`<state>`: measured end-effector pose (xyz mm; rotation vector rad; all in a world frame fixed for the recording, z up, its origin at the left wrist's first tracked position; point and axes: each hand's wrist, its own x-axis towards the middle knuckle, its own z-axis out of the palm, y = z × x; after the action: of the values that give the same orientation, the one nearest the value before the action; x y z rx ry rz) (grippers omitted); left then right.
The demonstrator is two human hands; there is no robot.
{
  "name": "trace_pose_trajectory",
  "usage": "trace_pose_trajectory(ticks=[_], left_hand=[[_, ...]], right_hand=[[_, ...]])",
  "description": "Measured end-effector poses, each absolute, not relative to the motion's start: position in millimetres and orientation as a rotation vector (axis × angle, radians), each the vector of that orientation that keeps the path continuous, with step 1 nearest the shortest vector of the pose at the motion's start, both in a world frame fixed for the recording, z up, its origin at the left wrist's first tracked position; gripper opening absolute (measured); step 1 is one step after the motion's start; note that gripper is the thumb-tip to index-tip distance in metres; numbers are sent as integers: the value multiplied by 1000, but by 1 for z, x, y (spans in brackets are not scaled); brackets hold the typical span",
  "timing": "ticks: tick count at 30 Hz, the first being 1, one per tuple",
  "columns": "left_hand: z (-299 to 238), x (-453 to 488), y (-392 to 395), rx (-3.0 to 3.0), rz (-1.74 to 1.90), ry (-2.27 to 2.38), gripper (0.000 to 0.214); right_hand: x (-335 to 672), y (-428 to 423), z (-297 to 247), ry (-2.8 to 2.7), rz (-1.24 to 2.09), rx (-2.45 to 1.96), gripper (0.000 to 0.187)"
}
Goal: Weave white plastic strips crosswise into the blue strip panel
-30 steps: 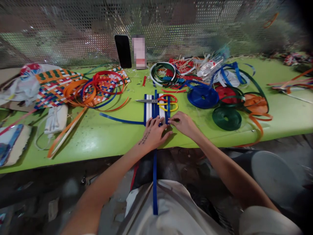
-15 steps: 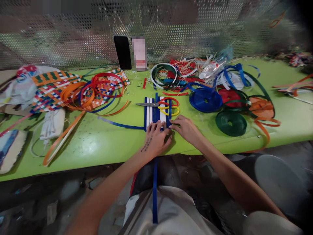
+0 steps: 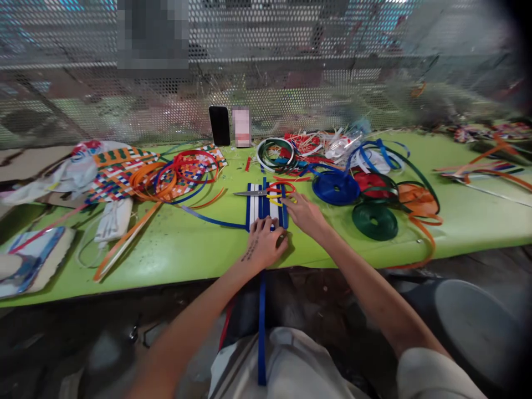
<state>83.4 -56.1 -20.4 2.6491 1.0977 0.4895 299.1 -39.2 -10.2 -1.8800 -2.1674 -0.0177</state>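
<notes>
Flat blue and white plastic straps (image 3: 253, 209) lie side by side on the green table. My left hand (image 3: 265, 244) presses down on their near ends, its fingers laid over them and holding nothing. Scissors (image 3: 253, 193) with red and yellow handles lie across the straps, blades pointing left. My right hand (image 3: 305, 215) is closed at the right edge, its fingertips on the rightmost blue strap (image 3: 284, 220), close to the yellow handle. A long blue strap (image 3: 261, 327) hangs over the table edge toward my lap. Another blue strap (image 3: 211, 220) sticks out to the left.
Rolls of blue strap (image 3: 328, 191) and green strap (image 3: 369, 224) lie at the right. Woven orange pieces (image 3: 124, 166) and loose coils sit at the left, beside a white power strip (image 3: 114, 219). Two phones, one black (image 3: 219, 126), lean against the perforated metal screen (image 3: 166, 94).
My right hand has moved up along the right-hand blue strap toward the scissors' handles. My left hand stays on the straps. The camera view has tilted upward.
</notes>
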Motion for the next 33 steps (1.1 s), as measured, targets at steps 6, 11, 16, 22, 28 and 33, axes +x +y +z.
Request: trace_pose_trajectory(ticks=[6, 11, 16, 22, 28, 33], left_hand=[[-22, 84, -56, 2647, 472, 1120, 30], [-26, 83, -55, 2645, 503, 1109, 29], [-30, 80, -54, 2676, 547, 1059, 30], [-29, 79, -54, 2689, 542, 1049, 30], [-29, 81, -55, 2671, 516, 1072, 28], [-27, 82, -55, 2648, 469, 1099, 31]], right_hand=[[303, -41, -25, -2195, -172, -1757, 37], [301, -56, -33, -2056, -69, -1511, 41], [292, -82, -27, -2007, -57, -1343, 39], [289, -100, -22, -2066, -58, -1217, 42], [295, -95, -32, -2053, -9, -1291, 43], [306, -84, -43, -2100, 62, -1392, 46]])
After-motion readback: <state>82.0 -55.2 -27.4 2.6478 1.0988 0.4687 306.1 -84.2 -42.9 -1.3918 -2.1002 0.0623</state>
